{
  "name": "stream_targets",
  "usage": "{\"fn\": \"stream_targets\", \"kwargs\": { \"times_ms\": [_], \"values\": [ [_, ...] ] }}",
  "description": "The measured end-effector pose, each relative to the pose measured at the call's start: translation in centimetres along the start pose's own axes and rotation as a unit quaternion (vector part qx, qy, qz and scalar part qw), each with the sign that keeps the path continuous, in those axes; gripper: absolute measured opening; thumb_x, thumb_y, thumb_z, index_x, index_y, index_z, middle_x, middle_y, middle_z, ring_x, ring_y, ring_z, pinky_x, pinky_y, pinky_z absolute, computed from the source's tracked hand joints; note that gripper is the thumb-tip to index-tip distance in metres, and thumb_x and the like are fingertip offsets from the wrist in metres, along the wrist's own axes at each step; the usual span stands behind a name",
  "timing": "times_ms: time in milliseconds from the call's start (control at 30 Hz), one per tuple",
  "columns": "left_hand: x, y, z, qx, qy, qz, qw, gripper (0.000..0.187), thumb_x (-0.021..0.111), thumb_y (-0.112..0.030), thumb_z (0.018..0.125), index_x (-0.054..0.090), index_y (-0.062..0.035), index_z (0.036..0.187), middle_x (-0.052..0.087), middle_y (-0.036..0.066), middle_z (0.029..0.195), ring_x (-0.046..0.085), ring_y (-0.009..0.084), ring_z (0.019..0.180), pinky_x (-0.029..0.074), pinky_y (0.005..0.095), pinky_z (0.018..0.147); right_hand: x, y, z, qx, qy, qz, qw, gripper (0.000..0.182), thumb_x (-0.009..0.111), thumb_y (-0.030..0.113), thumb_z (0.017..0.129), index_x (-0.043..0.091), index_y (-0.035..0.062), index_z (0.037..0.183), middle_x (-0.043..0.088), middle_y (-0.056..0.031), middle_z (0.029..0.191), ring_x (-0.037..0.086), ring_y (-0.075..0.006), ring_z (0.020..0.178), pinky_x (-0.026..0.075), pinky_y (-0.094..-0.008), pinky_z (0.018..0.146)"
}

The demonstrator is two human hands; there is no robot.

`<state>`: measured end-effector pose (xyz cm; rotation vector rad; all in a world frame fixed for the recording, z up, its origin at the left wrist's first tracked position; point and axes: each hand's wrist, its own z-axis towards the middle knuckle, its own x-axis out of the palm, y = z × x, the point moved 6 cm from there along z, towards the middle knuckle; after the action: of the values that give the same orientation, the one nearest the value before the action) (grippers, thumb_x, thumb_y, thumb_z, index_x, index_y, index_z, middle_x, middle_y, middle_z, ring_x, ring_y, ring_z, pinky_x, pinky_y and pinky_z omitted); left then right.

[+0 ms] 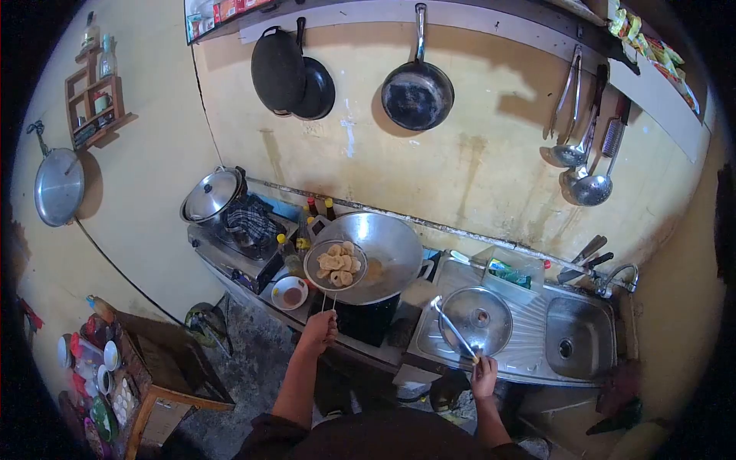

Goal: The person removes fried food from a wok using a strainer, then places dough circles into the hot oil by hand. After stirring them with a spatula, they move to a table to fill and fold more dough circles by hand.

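Metal strainer point(311, 268), left hand point(318, 331): long axis toward wall point(353, 169), bowl end foremost.

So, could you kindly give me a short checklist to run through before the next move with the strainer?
1. Left hand grips the strainer by its handle: ok, fingers closed around it.
2. Food pieces lie within the strainer's rim: ok.
3. Strainer clear of the wok: cannot tell; it overlaps the wok's left side in this view, but contact is unclear.
4. Right hand keeps the metal utensil away from the wok: ok, held over the sink unit.
5. Heat under the wok off: cannot tell, hidden.
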<state>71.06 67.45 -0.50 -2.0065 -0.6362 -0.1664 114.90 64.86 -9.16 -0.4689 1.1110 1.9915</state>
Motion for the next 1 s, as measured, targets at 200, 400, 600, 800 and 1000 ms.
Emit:
{"fn": "stream_targets", "kwargs": {
  "times_ms": [200,400,600,800,1000],
  "values": [
    [0.3,1.6,1.2,-0.035,-0.003,-0.002,0.999,0.017,0.05,-0.019,0.081,0.043,-0.0132,0.067,0.031,-0.007,0.052,0.028,0.004,0.039,0.02,0.0195,0.034,5.1,1.4,2.3,0.007,0.013,-0.02,1.0,0.028,0.059,0.004,0.072,0.059,0.0025,0.1,0.054,-0.0162,0.084,0.052,-0.0337,0.08,0.043,-0.0405,0.07],
    [1.0,-0.1,0.7,-0.02,0.021,0.014,0.999,0.019,0.049,-0.02,0.083,0.043,-0.0127,0.067,0.032,-0.007,0.052,0.028,0.0039,0.039,0.02,0.0188,0.034,6.8,1.6,1.4,0.009,0.044,-0.025,0.999,0.029,0.058,0.007,0.073,0.06,0.0044,0.101,0.055,-0.015,0.086,0.052,-0.0332,0.081,0.042,-0.0415,0.071],
    [0.8,0.1,0.8,-0.015,0.0,0.031,0.999,0.019,0.049,-0.021,0.083,0.043,-0.0121,0.067,0.032,-0.006,0.053,0.028,0.0046,0.039,0.021,0.0197,0.034,7.5,1.5,1.1,-0.035,0.041,-0.014,0.998,0.04,0.058,0.002,0.066,0.056,0.0045,0.106,0.053,-0.0151,0.094,0.049,-0.0332,0.087,0.04,-0.0434,0.077],
    [1.0,0.1,1.2,0.002,0.015,0.016,1.0,0.017,0.049,-0.02,0.081,0.043,-0.0124,0.068,0.031,-0.006,0.052,0.027,0.0047,0.04,0.02,0.0206,0.034,5.4,3.4,1.2,-0.059,0.026,-0.069,0.996,0.052,0.059,0.001,0.064,0.051,0.0076,0.115,0.051,-0.0156,0.103,0.047,-0.0351,0.094,0.038,-0.0462,0.082],
    [0.0,2.8,3.3,-0.05,0.004,-0.012,0.999,0.018,0.048,-0.02,0.082,0.041,-0.0128,0.067,0.029,-0.006,0.051,0.025,0.0048,0.038,0.018,0.0209,0.034,3.3,2.9,-1.1,-0.01,0.032,-0.073,0.997,0.049,0.059,0.006,0.067,0.051,0.0089,0.114,0.048,-0.0168,0.11,0.043,-0.0378,0.102,0.034,-0.0497,0.088]
  ]
}}
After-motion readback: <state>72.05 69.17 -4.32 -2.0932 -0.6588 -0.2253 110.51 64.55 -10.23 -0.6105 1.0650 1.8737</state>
